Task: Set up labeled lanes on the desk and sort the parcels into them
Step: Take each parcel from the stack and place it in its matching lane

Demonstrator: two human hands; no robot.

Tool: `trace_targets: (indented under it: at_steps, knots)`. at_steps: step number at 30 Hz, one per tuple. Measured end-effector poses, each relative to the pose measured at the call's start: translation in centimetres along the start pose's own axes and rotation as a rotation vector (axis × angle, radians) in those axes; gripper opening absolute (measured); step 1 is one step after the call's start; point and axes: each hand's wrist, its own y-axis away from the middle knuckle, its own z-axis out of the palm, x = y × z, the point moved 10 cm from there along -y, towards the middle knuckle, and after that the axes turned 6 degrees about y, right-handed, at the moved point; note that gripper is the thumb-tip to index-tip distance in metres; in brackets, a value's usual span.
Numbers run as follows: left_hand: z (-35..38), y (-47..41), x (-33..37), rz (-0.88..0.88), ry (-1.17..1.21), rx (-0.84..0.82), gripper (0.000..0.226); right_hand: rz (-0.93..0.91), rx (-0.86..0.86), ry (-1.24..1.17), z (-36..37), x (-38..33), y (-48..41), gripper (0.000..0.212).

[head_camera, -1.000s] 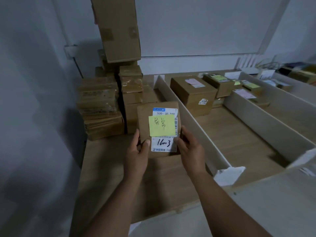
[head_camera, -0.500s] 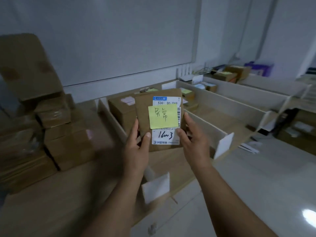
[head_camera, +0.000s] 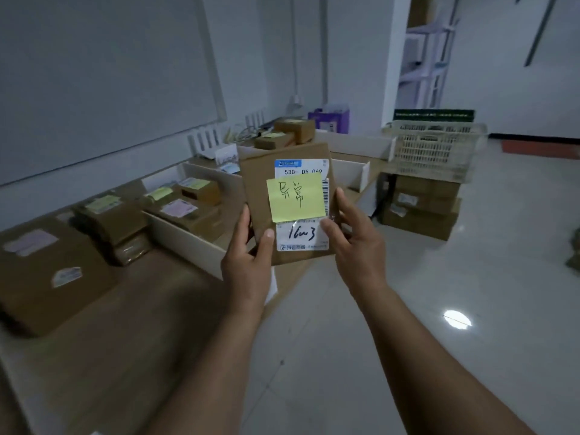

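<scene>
Parcel of flat brown cardboard (head_camera: 259, 186), held up in the air with its face to the camera, slightly tilted, near the right edge of the wooden counter (head_camera: 141, 296) and not resting on it. On its face a white shipping label (head_camera: 301, 238) with "16w3" handwritten low down, and over the label a yellow sticky note (head_camera: 295, 196) with handwritten characters. Left hand (head_camera: 248, 268) grasping the lower left edge, thumb on the front, fingers behind. Right hand (head_camera: 357, 243) grasping the right edge, thumb pressed on the label, fingers along the side.

To the left and farther on the counter, white divider boards (head_camera: 188, 243) making lanes. Inside the lanes several brown cardboard boxes (head_camera: 31, 277), some with yellow or pink notes on top.

Far right on the pale tiled floor (head_camera: 408, 309), a white plastic lattice crate (head_camera: 436, 149) sitting on a stack of cardboard cartons (head_camera: 423, 211). Purple bag (head_camera: 332, 120) at the far end, near the wall.
</scene>
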Motion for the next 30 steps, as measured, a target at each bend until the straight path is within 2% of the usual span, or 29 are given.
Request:
trace_targets:
  at_steps: [9, 15, 23, 30]
  knots:
    - [15.3, -5.1, -3.9, 0.028, 0.042, -0.161, 0.056, 0.04, 0.14, 0.087, -5.3, 9.7, -8.8, 0.057]
    - [27.0, -12.3, -6.4, 0.042, 0.093, -0.225, 0.056, 0.039, 0.214, 0.142, -7.4, 16.1, -19.1, 0.058]
    - [40.4, -22.9, -9.2, 0.051, 0.122, -0.299, 0.054, 0.083, 0.267, 0.159, -7.6, 24.2, -33.4, 0.055]
    - [51.0, -28.7, -12.9, -0.005, 0.124, -0.315, 0.055, 0.086, 0.271, 0.168, -9.1, 31.2, -42.8, 0.055]
